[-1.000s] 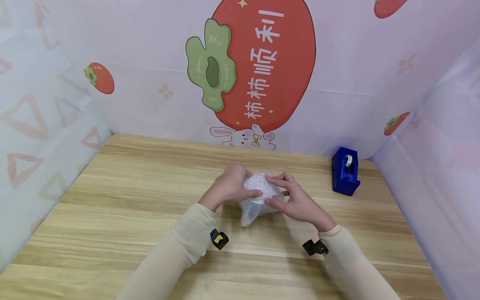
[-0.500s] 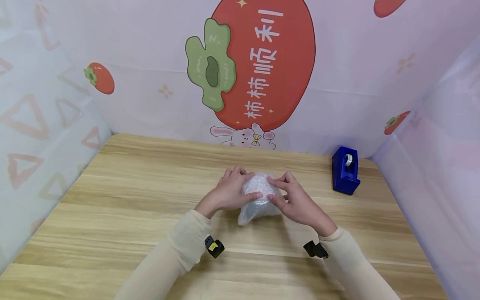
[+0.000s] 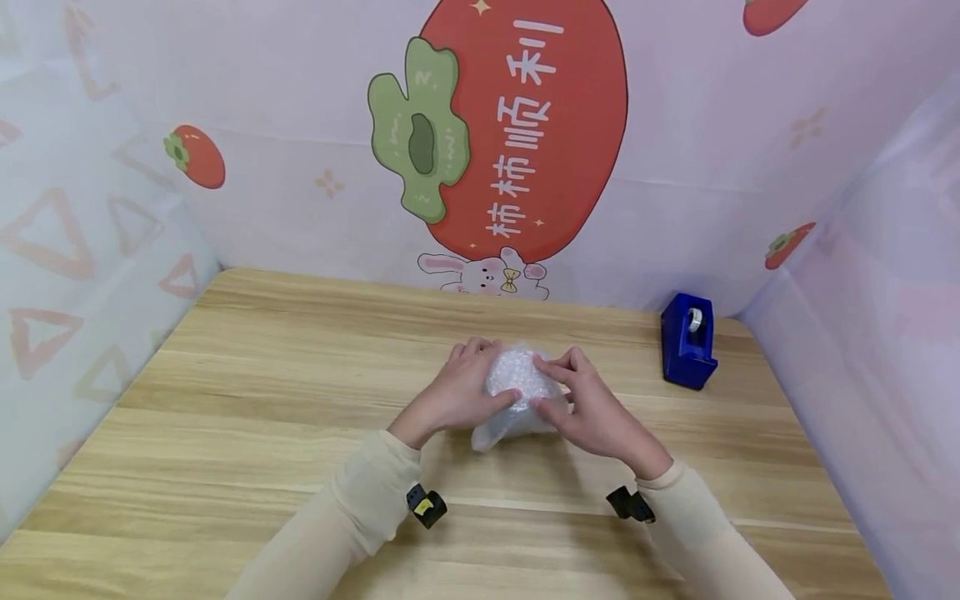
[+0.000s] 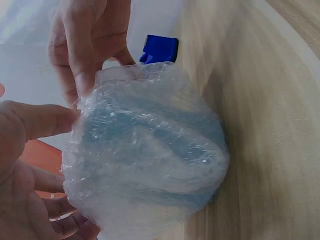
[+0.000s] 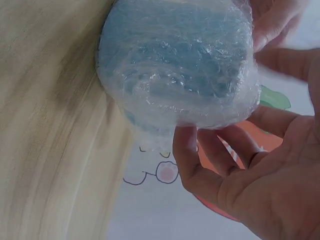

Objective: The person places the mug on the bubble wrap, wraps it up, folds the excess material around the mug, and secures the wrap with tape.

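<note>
A bundle of clear bubble wrap (image 3: 519, 379) rests on the wooden table between both hands. Something light blue shows through the wrap (image 4: 145, 145) in both wrist views; its kind is hidden by the layers. My left hand (image 3: 467, 387) grips the bundle's left side, thumb across the top, fingers at the far side. On the right, my right hand (image 3: 596, 410) holds the wrap with thumb and fingertips at the upper edge. A loose flap of wrap (image 3: 487, 435) sticks out at the near left. In the right wrist view, the right fingers (image 5: 187, 150) touch the wrap's edge.
A blue tape dispenser (image 3: 687, 343) with a roll of tape stands at the table's back right. Printed cloth walls (image 3: 300, 208) border the wooden table (image 3: 262, 417) at the back and both sides. A black camera strap (image 3: 426, 506) hangs at the left wrist.
The left hand has shifted slightly left and nearer, its fingers spreading around the far side. The bundle has turned a little, its near flap moving left. The right hand has barely moved.
</note>
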Available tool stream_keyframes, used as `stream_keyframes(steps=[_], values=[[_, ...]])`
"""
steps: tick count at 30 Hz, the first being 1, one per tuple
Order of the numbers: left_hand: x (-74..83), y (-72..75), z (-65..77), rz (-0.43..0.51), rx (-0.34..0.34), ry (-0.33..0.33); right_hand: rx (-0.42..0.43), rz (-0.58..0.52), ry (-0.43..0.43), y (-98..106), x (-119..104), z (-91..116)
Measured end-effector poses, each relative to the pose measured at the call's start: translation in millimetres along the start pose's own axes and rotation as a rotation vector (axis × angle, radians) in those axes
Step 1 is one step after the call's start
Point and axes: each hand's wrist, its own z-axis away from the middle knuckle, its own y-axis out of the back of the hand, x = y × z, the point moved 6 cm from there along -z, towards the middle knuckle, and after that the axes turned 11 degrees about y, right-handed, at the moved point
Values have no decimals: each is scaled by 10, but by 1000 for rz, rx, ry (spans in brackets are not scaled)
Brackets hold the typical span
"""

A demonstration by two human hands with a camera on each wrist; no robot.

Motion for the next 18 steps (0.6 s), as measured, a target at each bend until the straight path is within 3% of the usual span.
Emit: stream_keyframes(steps=[7, 18], values=[[18, 3, 41, 43, 121, -61, 20, 181, 6, -64, -65, 9], [-31, -2, -36, 25, 120, -129, 203, 264, -34, -203, -72, -47]])
